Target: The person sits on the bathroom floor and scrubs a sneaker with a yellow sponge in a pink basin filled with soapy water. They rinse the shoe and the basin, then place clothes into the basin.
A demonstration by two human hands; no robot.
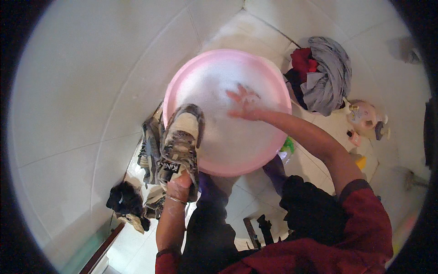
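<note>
A large pink plastic basin (224, 168) full of sudsy, cloudy water (232, 144) stands in front of me. My left hand (179, 181) reaches into the ankle opening of a brown and beige lace-up sneaker (183, 128) and holds it up. The shoe's toe points away from me and overlaps the basin's left rim; its tongue bears a black patch with writing. My right hand (245, 102) is over the basin, fingers apart, partly in the foam. No object shows in it, though the suds blur the fingertips.
Left of the basin, more shoes (149, 150) and a dark bundle of cloth (126, 205) lie along the wall. At right sits a heap of grey and red clothes (325, 75). Nearby are a clear plastic jug (362, 114), a small pink bottle (354, 138) and a green item (287, 146).
</note>
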